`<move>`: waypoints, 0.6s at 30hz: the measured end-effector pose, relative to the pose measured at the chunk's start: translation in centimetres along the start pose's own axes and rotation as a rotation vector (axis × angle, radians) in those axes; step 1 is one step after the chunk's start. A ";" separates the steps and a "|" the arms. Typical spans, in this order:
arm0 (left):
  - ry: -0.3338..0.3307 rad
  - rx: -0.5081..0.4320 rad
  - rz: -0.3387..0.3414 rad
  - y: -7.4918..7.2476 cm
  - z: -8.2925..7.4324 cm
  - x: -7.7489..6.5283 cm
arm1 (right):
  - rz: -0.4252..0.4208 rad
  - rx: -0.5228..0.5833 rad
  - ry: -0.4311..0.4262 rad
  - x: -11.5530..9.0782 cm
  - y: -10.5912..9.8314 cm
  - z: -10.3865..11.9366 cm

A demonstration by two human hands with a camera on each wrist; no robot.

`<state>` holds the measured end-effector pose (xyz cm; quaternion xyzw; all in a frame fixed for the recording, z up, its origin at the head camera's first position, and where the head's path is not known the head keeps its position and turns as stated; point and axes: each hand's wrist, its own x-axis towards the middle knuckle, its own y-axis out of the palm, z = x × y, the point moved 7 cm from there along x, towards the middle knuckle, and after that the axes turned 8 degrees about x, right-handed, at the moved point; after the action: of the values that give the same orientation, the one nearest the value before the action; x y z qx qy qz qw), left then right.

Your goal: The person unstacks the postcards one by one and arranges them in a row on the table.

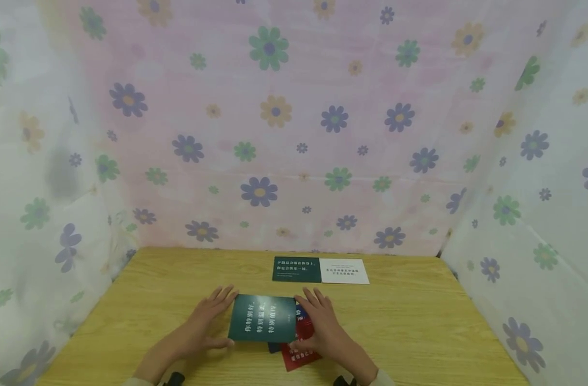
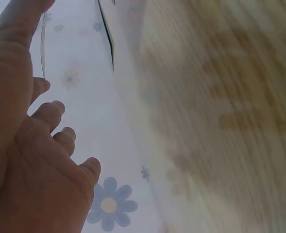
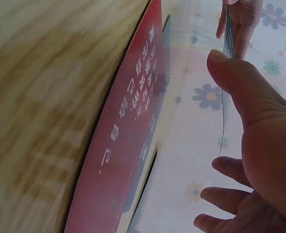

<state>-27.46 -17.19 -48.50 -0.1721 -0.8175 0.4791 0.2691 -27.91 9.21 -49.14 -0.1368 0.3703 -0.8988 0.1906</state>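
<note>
A dark green card (image 1: 264, 317) with white writing is held up above the table, its print turned sideways. My left hand (image 1: 197, 324) holds its left side, forefinger at the far corner and thumb at the near one. On the opposite side my right hand (image 1: 323, 327) grips the card in the same way. Both wrist views show this card edge-on and thin. Below it a red card (image 1: 299, 360) with white writing lies on the table, partly covered by the green card and right hand. Next to it a dark blue card (image 1: 273, 348) peeks out.
Toward the back of the wooden table (image 1: 178, 273), another green card (image 1: 296, 269) and a white card (image 1: 344, 272) lie side by side, edges touching. Flower-printed cloth (image 1: 299, 161) hangs behind the table and along both sides.
</note>
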 end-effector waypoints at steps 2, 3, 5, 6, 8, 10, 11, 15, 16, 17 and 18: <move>0.003 0.006 -0.012 -0.3 0.2 0.1 | 0.002 -0.004 0.004 0.4 0.1 0.0; 0.001 0.006 -0.017 -0.6 0.3 0.1 | -0.001 -0.006 -0.002 0.6 0.1 0.1; 0.000 0.003 -0.023 -0.9 0.5 0.2 | -0.007 -0.006 -0.013 1.1 0.2 0.2; -0.007 0.004 -0.021 -1.1 0.7 0.2 | -0.013 -0.011 -0.024 1.3 0.2 0.3; -0.020 0.009 -0.020 -1.3 1.1 0.3 | -0.022 -0.024 -0.041 1.8 0.2 0.5; -0.031 0.010 -0.014 -1.3 1.5 0.5 | -0.025 -0.030 -0.052 2.2 0.2 0.7; -0.038 0.015 -0.010 -1.3 1.8 0.6 | -0.025 -0.038 -0.056 2.4 0.3 0.7; -0.047 0.028 -0.004 -1.5 2.5 0.9 | -0.017 -0.056 -0.057 3.3 0.6 0.6; -0.048 0.029 -0.003 -1.5 2.7 1.0 | -0.016 -0.059 -0.056 3.6 0.6 0.5; -0.051 0.036 -0.003 -1.5 2.9 1.0 | -0.014 -0.058 -0.057 3.8 0.7 0.5; -0.054 0.039 -0.001 -1.5 3.1 1.1 | -0.012 -0.057 -0.059 4.0 0.7 0.5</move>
<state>-30.24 -19.47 -48.11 -0.1535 -0.8152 0.4992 0.2505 -31.13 6.66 -48.92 -0.1706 0.3893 -0.8845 0.1921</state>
